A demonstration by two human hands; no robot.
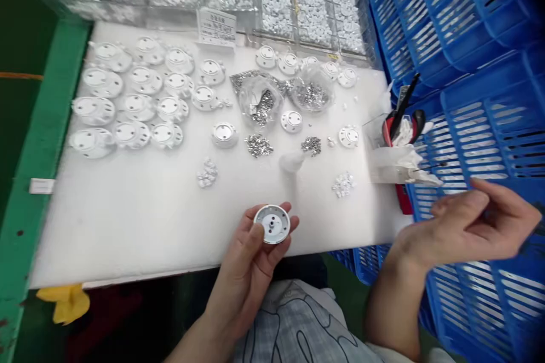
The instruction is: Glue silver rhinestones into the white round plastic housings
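The left hand [259, 250] grips 1 round white cap [273, 223] over the table [149, 221], near its edge. The right hand [481, 222] is over a blue crate [508, 177], fingers curled; I cannot tell whether they grasp anything.

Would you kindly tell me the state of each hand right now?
Left hand: holding a round white housing, thumb on its rim.
Right hand: fingers partly curled; whether it holds anything cannot be told.

A pale blue-grey checked garment [289, 329] bears dark looping lines; a light grey sleeve edge [385, 353] shows on the right arm [394, 306]. The left hand [258, 252], right hand [481, 224] and forearms [219, 315] are bare.
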